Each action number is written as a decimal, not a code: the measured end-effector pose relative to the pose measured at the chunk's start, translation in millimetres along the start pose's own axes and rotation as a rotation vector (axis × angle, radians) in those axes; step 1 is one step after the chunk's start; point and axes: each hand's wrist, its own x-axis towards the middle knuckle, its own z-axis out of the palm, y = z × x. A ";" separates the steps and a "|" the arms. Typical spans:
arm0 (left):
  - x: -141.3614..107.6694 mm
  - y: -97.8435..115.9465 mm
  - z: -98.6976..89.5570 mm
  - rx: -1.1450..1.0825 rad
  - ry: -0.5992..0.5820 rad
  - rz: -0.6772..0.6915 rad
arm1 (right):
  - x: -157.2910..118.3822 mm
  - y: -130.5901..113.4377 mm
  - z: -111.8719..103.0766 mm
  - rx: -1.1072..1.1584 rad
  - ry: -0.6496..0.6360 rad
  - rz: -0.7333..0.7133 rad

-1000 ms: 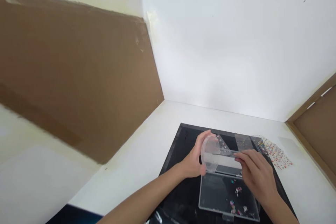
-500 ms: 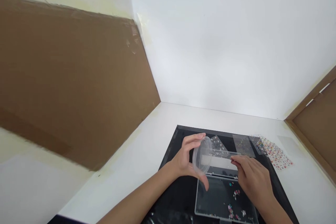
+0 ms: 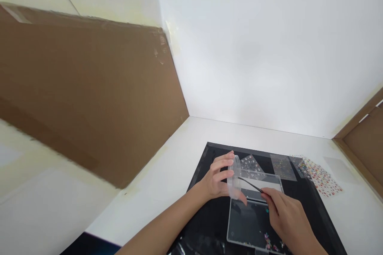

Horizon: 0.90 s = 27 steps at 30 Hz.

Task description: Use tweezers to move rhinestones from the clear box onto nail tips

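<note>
My left hand [image 3: 220, 177] is wrapped round a clear round plastic container [image 3: 235, 177], held tilted on its side above the black mat [image 3: 206, 215]. In my right hand [image 3: 285, 211] are thin dark tweezers [image 3: 251, 184], pinched between the fingers, with their tip at the container's open side. Below both hands lies an open clear flat case [image 3: 245, 223] with small coloured gems in its lower half; my right hand hides part of it. A white strip shows in the case's raised or upper half. Whether the tweezers hold anything is too small to tell.
Behind the case lie a clear sheet of small gems [image 3: 251, 164], a darker clear sheet [image 3: 283, 167] and a sheet of colourful dots [image 3: 321, 177] at the right. Brown cardboard [image 3: 89, 91] stands at left, a white wall [image 3: 254, 48] behind.
The container has turned more edge-on in my left hand. My right hand has shifted, and the tweezers now show clearly, reaching to the container. The whole view has moved slightly.
</note>
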 end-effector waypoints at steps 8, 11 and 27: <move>-15.2 -13.0 -13.1 0.009 -0.152 0.091 | -3.1 -6.7 -3.7 0.343 -0.249 0.246; -21.9 -19.3 -16.9 0.075 -0.226 0.145 | -3.8 -9.5 -5.6 0.438 -0.319 0.323; -15.5 -25.9 -31.9 0.145 -0.283 0.278 | -1.6 -17.3 -14.5 0.748 -0.490 0.656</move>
